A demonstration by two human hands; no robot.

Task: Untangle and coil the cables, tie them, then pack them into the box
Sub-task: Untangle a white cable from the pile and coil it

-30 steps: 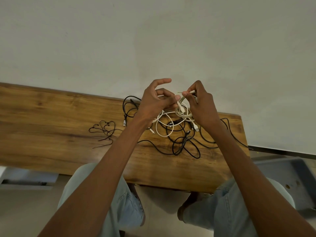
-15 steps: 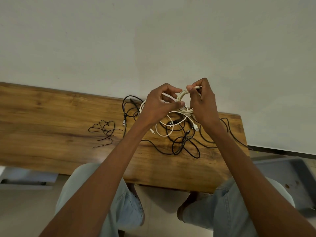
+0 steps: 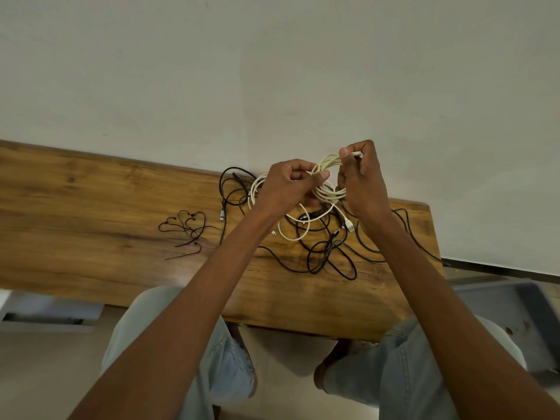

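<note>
Since the earlier frames: both hands have risen and drifted right, and the white coil has gained a loop; a second ago my left fingers were splayed, now they are curled in on it.

Item, white cable [image 3: 328, 189]: held up off the desk, above the tangle, so that its turns hang free and stack without snagging. Loose tail with USB plug [image 3: 350, 228] dangles below the coil toward the desk.

Item, left hand [image 3: 286, 184]: fingers closed on the left side of the coil, thumb across the turns, keeping them bunched.

Item, right hand [image 3: 362, 180]: fingers pinch the cable's end at the top of the coil and curl round the right side, guiding the next turn.

Item, black cables [image 3: 330, 253]: tangled on the desk [image 3: 91, 207], beneath and near of my hands; a second white cable [image 3: 292, 234] is looped among them. Not yet sorted, by my judgement.

Item, black ties [image 3: 186, 228]: a small cluster left of the tangle, well apart from it, kept within reach for binding.

Item, grey box [image 3: 515, 316]: off the desk's right end, low; only part shows.
</note>
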